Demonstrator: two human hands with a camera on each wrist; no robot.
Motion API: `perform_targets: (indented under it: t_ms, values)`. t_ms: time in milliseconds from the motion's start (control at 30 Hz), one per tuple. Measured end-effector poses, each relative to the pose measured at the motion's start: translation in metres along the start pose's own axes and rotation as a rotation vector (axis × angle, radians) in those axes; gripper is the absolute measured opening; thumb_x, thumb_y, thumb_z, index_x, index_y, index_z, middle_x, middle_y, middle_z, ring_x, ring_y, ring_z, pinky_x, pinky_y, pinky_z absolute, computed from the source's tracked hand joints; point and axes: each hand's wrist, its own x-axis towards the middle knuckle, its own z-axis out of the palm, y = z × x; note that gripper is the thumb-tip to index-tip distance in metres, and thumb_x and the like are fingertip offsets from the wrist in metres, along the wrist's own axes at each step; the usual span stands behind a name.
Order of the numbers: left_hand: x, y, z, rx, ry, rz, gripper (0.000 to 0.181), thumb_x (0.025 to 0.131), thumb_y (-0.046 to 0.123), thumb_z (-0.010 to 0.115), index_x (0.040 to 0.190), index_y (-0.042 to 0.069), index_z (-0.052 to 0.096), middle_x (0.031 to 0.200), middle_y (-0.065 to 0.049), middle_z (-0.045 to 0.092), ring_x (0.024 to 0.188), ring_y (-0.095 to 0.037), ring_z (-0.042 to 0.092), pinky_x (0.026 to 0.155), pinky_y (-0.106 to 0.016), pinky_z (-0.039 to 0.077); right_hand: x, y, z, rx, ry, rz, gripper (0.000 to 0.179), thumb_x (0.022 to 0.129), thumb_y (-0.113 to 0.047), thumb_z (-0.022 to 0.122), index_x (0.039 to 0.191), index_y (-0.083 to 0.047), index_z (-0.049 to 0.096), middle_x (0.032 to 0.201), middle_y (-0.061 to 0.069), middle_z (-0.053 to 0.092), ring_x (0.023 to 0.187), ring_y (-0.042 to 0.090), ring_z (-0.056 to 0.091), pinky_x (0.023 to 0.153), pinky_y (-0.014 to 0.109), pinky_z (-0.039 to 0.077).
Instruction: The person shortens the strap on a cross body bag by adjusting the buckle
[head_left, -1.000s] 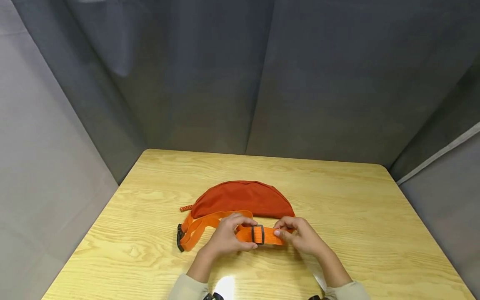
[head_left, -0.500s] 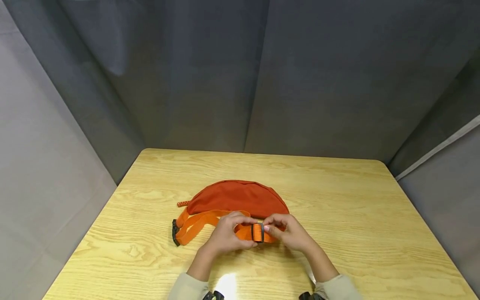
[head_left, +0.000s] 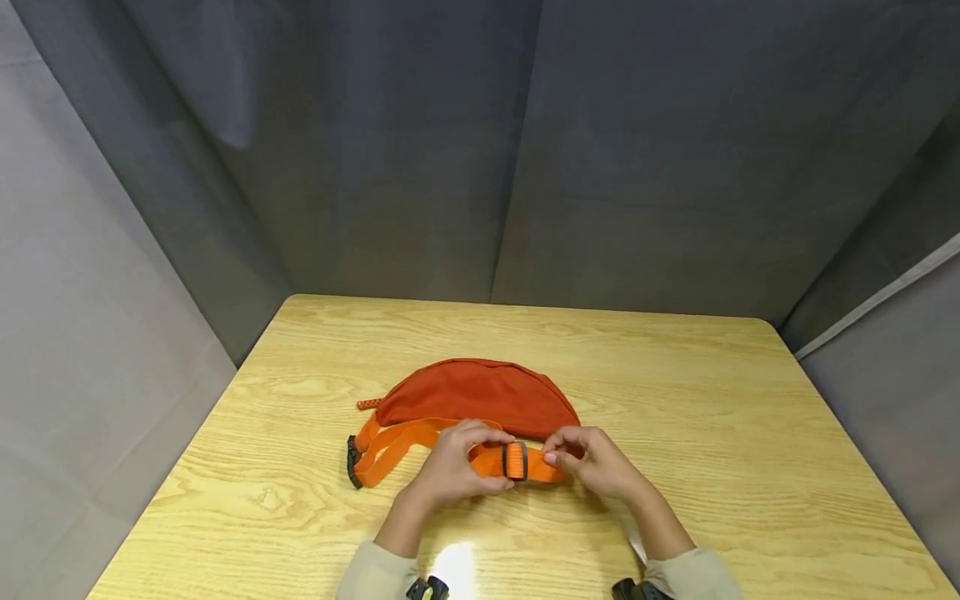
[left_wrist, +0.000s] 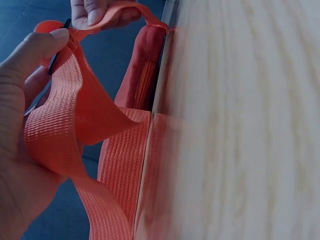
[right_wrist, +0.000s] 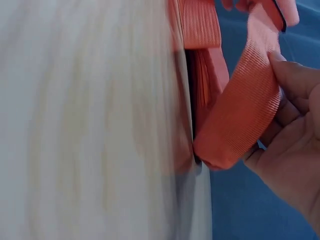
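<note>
A red waist bag (head_left: 480, 396) lies on the wooden table with its curved side away from me. Its orange strap (head_left: 408, 437) loops along the near side. My left hand (head_left: 459, 462) pinches the black strap slider (head_left: 515, 461) between thumb and fingers, with the webbing (left_wrist: 55, 120) running through it and bowing out below. Just right of the slider, my right hand (head_left: 596, 462) pinches the strap (right_wrist: 245, 100) between thumb and forefinger. A black buckle (head_left: 353, 462) rests at the strap's left end. The patterned zipper pull (head_left: 368, 404) sticks out at the bag's left corner.
The wooden table (head_left: 712, 417) stretches out around the bag. Dark grey curtains (head_left: 405, 167) stand behind its far edge, and lighter panels (head_left: 97, 333) close in the sides. A bright light reflection lies on the tabletop between the forearms.
My right hand first slid left along the strap to the slider, then moved back right, a short way from it. The left hand keeps its pinch on the slider.
</note>
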Motion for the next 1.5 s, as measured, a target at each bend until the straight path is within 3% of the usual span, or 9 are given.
perform_targets:
  t_ms: [300, 467, 633, 800, 1100, 1200, 1367, 1500]
  values:
    - [0.003, -0.005, 0.004, 0.01, -0.015, 0.016, 0.046, 0.061, 0.016, 0.085, 0.104, 0.013, 0.07, 0.091, 0.012, 0.061, 0.087, -0.008, 0.053, 0.078, -0.031, 0.046, 0.008, -0.007, 0.011, 0.063, -0.012, 0.025, 0.007, 0.089, 0.001, 0.06, 0.094, 0.001, 0.064, 0.084, 0.015, 0.063, 0.067, 0.013, 0.053, 0.057, 0.026, 0.047]
    - [0.004, -0.005, 0.004, 0.015, -0.022, 0.014, 0.046, 0.062, 0.016, 0.084, 0.105, 0.013, 0.07, 0.094, 0.012, 0.062, 0.089, -0.009, 0.053, 0.079, -0.032, 0.046, -0.001, -0.009, -0.002, -0.007, 0.001, 0.084, 0.016, 0.087, -0.008, 0.065, 0.102, -0.003, 0.065, 0.088, 0.004, 0.065, 0.075, 0.02, 0.059, 0.064, 0.032, 0.049]
    - [0.004, -0.004, 0.003, 0.016, -0.033, -0.012, 0.046, 0.062, 0.015, 0.083, 0.106, 0.015, 0.069, 0.095, 0.012, 0.061, 0.09, -0.007, 0.052, 0.08, -0.033, 0.046, -0.006, -0.003, -0.008, -0.035, -0.003, 0.048, 0.008, 0.085, -0.009, 0.068, 0.092, -0.006, 0.068, 0.082, 0.001, 0.065, 0.076, 0.018, 0.059, 0.066, 0.033, 0.048]
    - [0.003, -0.003, 0.002, 0.022, -0.05, -0.048, 0.046, 0.063, 0.014, 0.082, 0.106, 0.017, 0.069, 0.094, 0.014, 0.059, 0.09, -0.007, 0.052, 0.081, -0.033, 0.045, 0.001, -0.003, 0.003, -0.007, 0.009, 0.058, 0.001, 0.085, -0.005, 0.067, 0.086, -0.005, 0.067, 0.078, 0.003, 0.064, 0.071, 0.014, 0.057, 0.062, 0.028, 0.048]
    - [0.003, -0.001, 0.003, 0.029, -0.098, -0.104, 0.046, 0.063, 0.013, 0.08, 0.107, 0.017, 0.069, 0.093, 0.011, 0.06, 0.09, -0.009, 0.051, 0.079, -0.032, 0.044, 0.005, -0.036, 0.012, -0.007, 0.006, 0.078, 0.001, 0.086, 0.002, 0.063, 0.086, 0.003, 0.063, 0.078, 0.013, 0.063, 0.068, 0.016, 0.055, 0.059, 0.026, 0.046]
    - [0.003, -0.001, 0.003, 0.031, -0.099, -0.111, 0.046, 0.063, 0.014, 0.081, 0.108, 0.018, 0.069, 0.094, 0.01, 0.061, 0.09, -0.009, 0.051, 0.08, -0.033, 0.044, 0.002, -0.032, 0.012, -0.045, 0.015, 0.084, 0.009, 0.084, 0.002, 0.066, 0.092, -0.002, 0.064, 0.083, 0.007, 0.064, 0.074, 0.017, 0.057, 0.063, 0.028, 0.048]
    - [0.002, -0.001, 0.001, 0.028, -0.102, -0.122, 0.046, 0.065, 0.017, 0.081, 0.109, 0.019, 0.068, 0.096, 0.012, 0.059, 0.091, -0.01, 0.051, 0.081, -0.036, 0.043, -0.002, -0.015, 0.013, -0.086, -0.006, 0.032, 0.038, 0.078, -0.007, 0.076, 0.113, -0.009, 0.061, 0.097, -0.002, 0.063, 0.088, 0.019, 0.06, 0.072, 0.035, 0.05]
    - [0.003, -0.001, 0.0, 0.026, -0.103, -0.124, 0.046, 0.066, 0.018, 0.081, 0.11, 0.019, 0.068, 0.096, 0.014, 0.06, 0.091, -0.01, 0.051, 0.082, -0.038, 0.044, 0.0, -0.018, 0.017, -0.107, -0.011, -0.033, 0.051, 0.072, -0.007, 0.08, 0.118, -0.006, 0.057, 0.101, 0.0, 0.063, 0.09, 0.023, 0.06, 0.075, 0.039, 0.05]
